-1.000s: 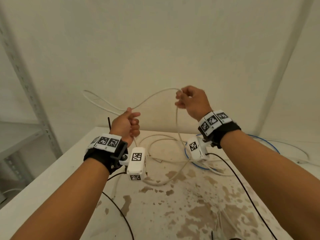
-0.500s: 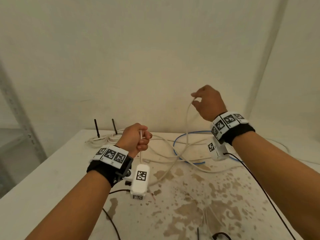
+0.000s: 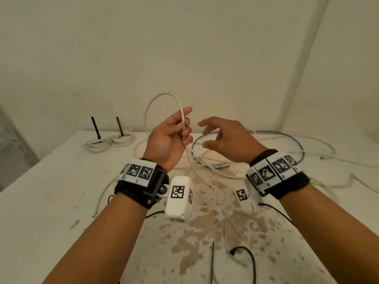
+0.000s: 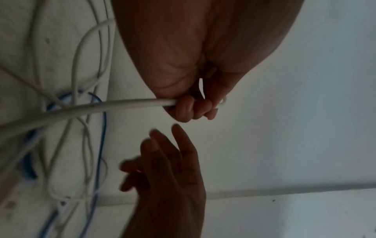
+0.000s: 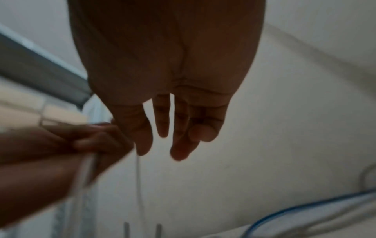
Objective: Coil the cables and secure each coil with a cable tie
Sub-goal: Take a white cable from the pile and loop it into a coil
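Observation:
My left hand (image 3: 174, 134) is raised above the table and grips a white cable (image 3: 162, 97), which arcs up in a loop behind it and runs down to the tabletop. In the left wrist view its curled fingers (image 4: 191, 109) close round that white cable (image 4: 101, 107). My right hand (image 3: 221, 138) hovers just right of the left hand, fingers spread and holding nothing; the right wrist view shows its straight fingers (image 5: 162, 119). A blue cable (image 3: 266, 134) lies looped among loose white cables on the table. A black cable tie (image 3: 212, 261) lies near the front.
Two finished white coils (image 3: 110, 141) with upright black ties (image 3: 95, 128) sit at the back left of the stained white table (image 3: 51, 201). Loose white cable (image 3: 328, 167) sprawls to the right. A black wire (image 3: 250, 261) curls near the front edge. A wall corner rises behind.
My right hand has let go of the cable and come down towards the left hand. The left hand has risen and now holds a loop of the white cable.

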